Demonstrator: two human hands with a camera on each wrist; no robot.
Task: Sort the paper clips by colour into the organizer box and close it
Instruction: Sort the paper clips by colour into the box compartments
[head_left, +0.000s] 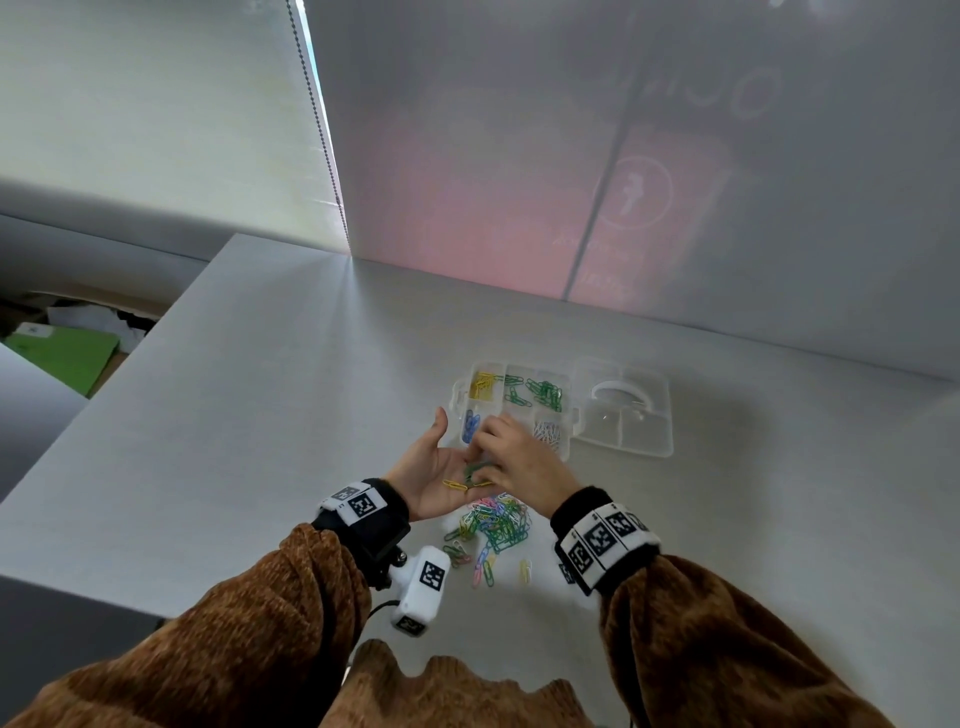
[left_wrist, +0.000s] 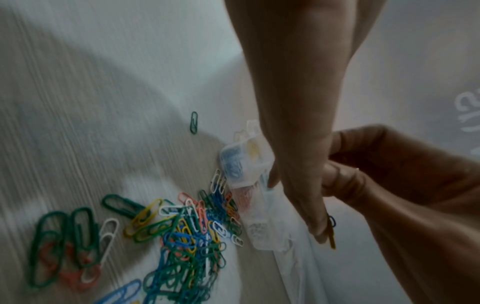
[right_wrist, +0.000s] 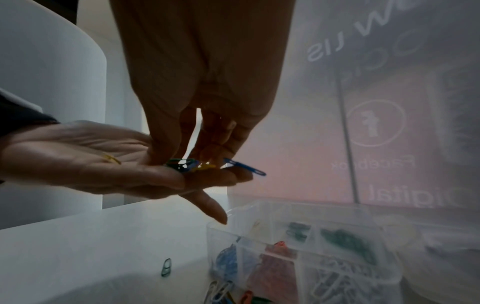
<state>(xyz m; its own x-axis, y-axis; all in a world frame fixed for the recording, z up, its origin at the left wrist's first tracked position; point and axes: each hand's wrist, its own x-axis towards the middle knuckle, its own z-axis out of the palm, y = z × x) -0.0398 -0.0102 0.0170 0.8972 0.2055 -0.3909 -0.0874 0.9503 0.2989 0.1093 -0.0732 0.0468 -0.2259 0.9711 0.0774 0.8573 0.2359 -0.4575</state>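
Note:
My left hand (head_left: 436, 470) is held palm up just above the table, a few yellow, green and blue paper clips (right_wrist: 245, 166) lying on its straight fingers (right_wrist: 103, 160). My right hand (head_left: 519, 460) reaches into that palm, its curled fingertips (right_wrist: 166, 152) pinching the green and blue clips there. The clear organizer box (head_left: 462, 391) stands open right behind the hands, with yellow clips (head_left: 483, 387), green clips (head_left: 543, 392), blue clips (head_left: 471, 425) and white clips (head_left: 550, 431) in separate compartments. A red compartment (right_wrist: 275, 267) shows only in the right wrist view. A mixed pile of clips (head_left: 493, 530) lies below the hands.
The box's clear lid (head_left: 626, 415) lies flat to the right of the box. One green clip (left_wrist: 193, 122) lies alone left of the box. The table's left edge (head_left: 156, 332) drops to a green folder (head_left: 62, 353). A blind's bead chain (head_left: 317, 130) hangs at the back.

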